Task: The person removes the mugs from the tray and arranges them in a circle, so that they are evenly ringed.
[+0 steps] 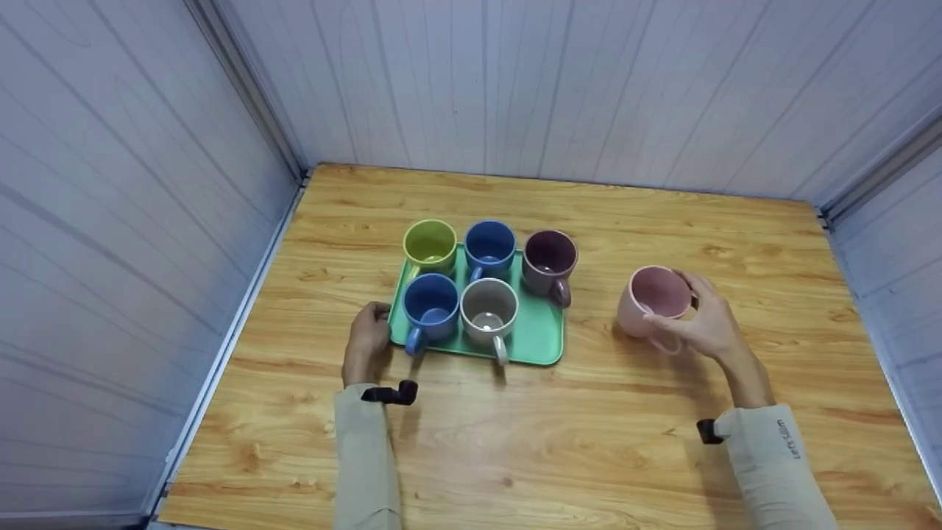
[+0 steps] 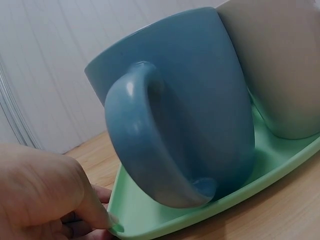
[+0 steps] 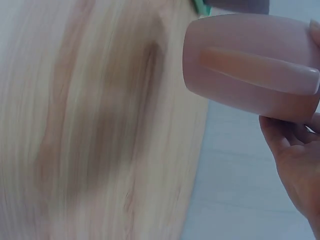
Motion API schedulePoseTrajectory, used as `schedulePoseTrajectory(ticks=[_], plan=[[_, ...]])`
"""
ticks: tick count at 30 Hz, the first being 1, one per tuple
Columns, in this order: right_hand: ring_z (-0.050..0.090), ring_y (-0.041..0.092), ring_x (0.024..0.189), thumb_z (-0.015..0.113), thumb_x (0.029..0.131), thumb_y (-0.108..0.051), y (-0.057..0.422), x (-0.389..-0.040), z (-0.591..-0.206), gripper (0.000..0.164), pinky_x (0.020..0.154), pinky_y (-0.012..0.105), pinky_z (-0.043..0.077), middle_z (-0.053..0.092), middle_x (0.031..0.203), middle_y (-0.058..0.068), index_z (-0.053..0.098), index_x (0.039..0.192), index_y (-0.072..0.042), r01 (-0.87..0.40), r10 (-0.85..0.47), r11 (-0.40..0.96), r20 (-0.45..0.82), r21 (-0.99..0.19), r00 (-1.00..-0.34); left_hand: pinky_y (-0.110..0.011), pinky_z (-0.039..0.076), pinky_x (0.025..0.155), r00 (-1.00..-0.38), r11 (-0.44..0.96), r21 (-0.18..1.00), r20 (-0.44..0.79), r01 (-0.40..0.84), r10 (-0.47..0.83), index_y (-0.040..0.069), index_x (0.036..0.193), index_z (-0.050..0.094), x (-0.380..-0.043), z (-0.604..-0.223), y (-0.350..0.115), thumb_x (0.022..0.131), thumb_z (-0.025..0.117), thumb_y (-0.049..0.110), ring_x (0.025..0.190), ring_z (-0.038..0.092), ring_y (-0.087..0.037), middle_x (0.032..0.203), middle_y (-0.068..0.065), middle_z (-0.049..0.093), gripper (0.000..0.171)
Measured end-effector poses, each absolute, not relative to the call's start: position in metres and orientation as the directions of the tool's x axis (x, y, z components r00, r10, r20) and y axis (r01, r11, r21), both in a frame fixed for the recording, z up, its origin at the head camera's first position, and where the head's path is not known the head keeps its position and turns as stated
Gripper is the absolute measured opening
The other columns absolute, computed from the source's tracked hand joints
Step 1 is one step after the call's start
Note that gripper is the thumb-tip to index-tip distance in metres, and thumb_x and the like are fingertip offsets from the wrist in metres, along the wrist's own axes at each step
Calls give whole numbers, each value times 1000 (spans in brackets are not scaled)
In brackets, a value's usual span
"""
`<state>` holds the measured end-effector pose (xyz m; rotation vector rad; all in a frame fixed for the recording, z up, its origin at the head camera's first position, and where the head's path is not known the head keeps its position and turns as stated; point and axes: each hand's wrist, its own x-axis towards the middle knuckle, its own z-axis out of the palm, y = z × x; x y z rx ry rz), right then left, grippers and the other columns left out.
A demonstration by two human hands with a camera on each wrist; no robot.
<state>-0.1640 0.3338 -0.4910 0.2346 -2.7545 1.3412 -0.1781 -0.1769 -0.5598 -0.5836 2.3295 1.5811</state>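
A pink mug (image 1: 634, 309) is in my right hand (image 1: 708, 321), gripped near its rim between thumb and fingers. It hangs slightly above the table, right of the green tray (image 1: 541, 338). The right wrist view shows that mug (image 3: 235, 40) side-on with its handle toward the camera. My left hand (image 1: 368, 335) pinches the tray's left edge near the front corner, its thumb on the rim in the left wrist view. On the tray stand a yellow-green mug (image 1: 421, 243), a front blue mug (image 1: 430, 305), a back blue mug (image 1: 489, 246), a purple mug (image 1: 548, 269) and a light grey mug (image 1: 487, 309).
A wood-grain table (image 1: 471, 456) carries everything. White panel walls (image 1: 515, 88) rise behind it and on both sides. The tray's front right corner has bare green surface beside the grey mug. The mug handles on the tray point toward the front.
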Motion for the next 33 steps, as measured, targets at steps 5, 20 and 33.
schedulePoseTrajectory(ticks=[5,20,33], plan=[[46,33,121,85,71,-20,348,-169,-497,82,97,41,41,47,133,18,43,140,-2,-153,-65,625,145,-766,-987,-37,40,97,-887,318,828,-427,-462,-175,0,129,48,-179,-560,-177,94,30,-2,111,48,-26,124,-16,51,39],[46,37,119,82,74,-27,378,-190,-494,84,90,35,39,44,137,23,39,142,1,-89,-13,699,111,-709,-994,-41,37,103,-913,394,823,-373,-409,-167,-4,129,48,-179,-560,-180,90,34,-4,120,47,-32,126,-22,52,41],[43,42,121,81,75,-31,389,-199,-499,88,95,55,37,42,137,27,36,143,3,-47,14,713,81,-700,-997,-42,39,102,-906,371,827,-381,-423,-184,-2,127,50,-179,-559,-178,92,37,-3,116,49,-31,123,-20,53,38]])
